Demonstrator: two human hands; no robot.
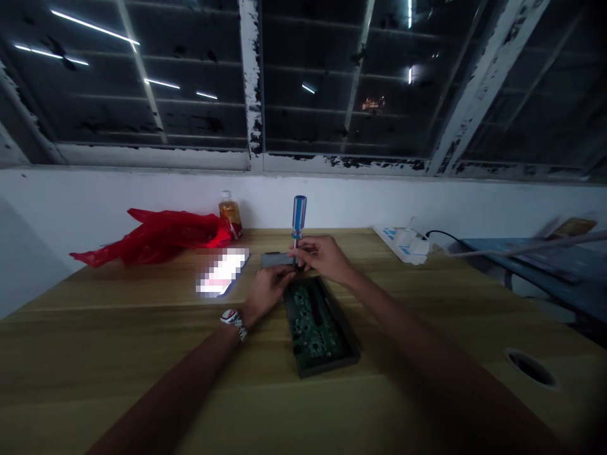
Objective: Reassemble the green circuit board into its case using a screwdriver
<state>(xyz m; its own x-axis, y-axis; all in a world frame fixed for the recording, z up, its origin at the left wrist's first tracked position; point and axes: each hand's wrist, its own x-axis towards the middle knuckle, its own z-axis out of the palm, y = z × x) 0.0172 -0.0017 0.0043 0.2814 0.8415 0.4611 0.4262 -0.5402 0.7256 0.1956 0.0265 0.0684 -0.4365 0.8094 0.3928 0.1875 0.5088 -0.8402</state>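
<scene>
A screwdriver (298, 217) with a blue and clear handle stands upright, its shaft pinched in the fingers of my right hand (320, 258). The tip is hidden between my hands, near the far end of a green circuit board (310, 319) in a dark, shallow casing. My left hand (270, 287), wearing a metal wristwatch (232, 318), has its fingers pressed together by the screwdriver tip. Whatever those fingers hold is too small to make out. Just behind my hands lies a flat grey piece (275, 259), partly covered by them.
A phone with a bright screen (222, 272) lies left of my hands. Behind it are a red plastic bag (171, 235) and a drink bottle (231, 215). A white power strip (403, 244) with plugs sits at the back right. The wooden table (427, 392) has a round hole (531, 368) at right.
</scene>
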